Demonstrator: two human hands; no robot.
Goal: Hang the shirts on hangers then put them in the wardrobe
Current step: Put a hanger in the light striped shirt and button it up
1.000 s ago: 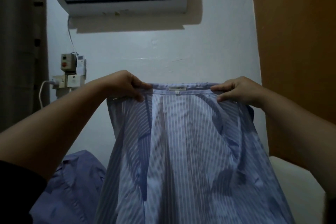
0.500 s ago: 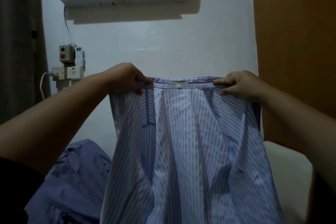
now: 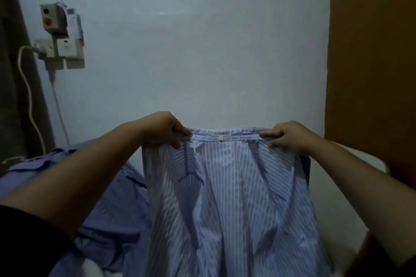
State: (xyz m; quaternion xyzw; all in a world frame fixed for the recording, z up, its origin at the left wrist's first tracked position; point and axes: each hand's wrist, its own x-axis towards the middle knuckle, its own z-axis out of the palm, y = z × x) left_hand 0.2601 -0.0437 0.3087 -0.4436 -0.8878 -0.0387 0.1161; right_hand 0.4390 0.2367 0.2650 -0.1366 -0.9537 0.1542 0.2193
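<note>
A blue and white striped shirt hangs spread in front of me, collar up, its label facing me. My left hand pinches the collar at its left end. At the right end of the collar, my right hand pinches the cloth the same way. A second shirt, plain blue-purple, lies crumpled on the white surface at the lower left. No hanger is in view.
An orange-brown wooden panel stands at the right. Switch boxes and a socket with a white cable sit on the pale wall at the left, beside a dark curtain. A white surface lies under the shirts.
My view has tilted down, so the air conditioner left the frame. Both hands hold the collar as before and the shirt sits lower in view.
</note>
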